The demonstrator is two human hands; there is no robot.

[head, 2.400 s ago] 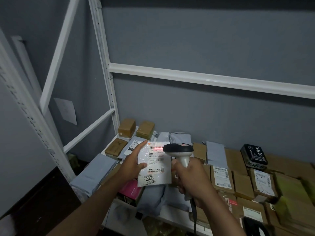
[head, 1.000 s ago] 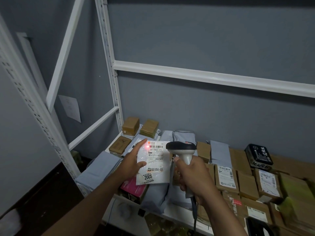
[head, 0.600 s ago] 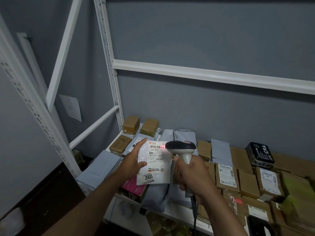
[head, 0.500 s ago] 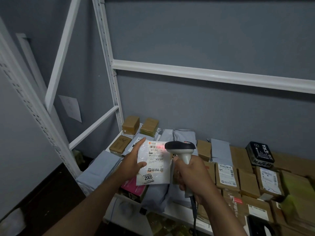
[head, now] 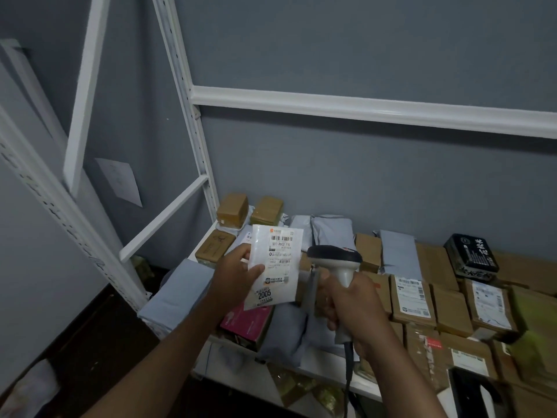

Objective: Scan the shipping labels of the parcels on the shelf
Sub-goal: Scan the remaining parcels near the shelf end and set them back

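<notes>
Two bare hands work above a white metal shelf point(head: 316, 368) crowded with parcels. The left hand point(head: 233, 277) holds up a thin, glossy white mailer point(head: 275, 267) by its left edge, thumb curled over the front and fingers behind; the packet is flat and rectangular, tilted slightly, its printed shipping label point(head: 280, 251) facing the camera with barcodes near the top and "2005" in bold near the bottom. The right hand point(head: 351, 303) is wrapped tightly round the pale plastic grip of a handheld scanner point(head: 337, 267), whose dark rounded head sits just beside the mailer's right edge; a dark cord point(head: 348, 375) hangs from the handle's base.

Below the mailer lie soft grey poly bags point(head: 283, 333), wrinkled and pillowy, and a pink box point(head: 245, 322) at the shelf's front lip. Another grey bag point(head: 174, 292) overhangs the left end. Taped brown cardboard boxes point(head: 413, 300), some with white labels, pack the right side edge to edge, with a black printed packet point(head: 471, 256) near the grey wall point(head: 361, 176). Small brown cartons point(head: 232, 209) stand in the back left corner beside the perforated white upright point(head: 193, 137). Open air fills the space between the parcels and the white crossbar point(head: 361, 108) above.
</notes>
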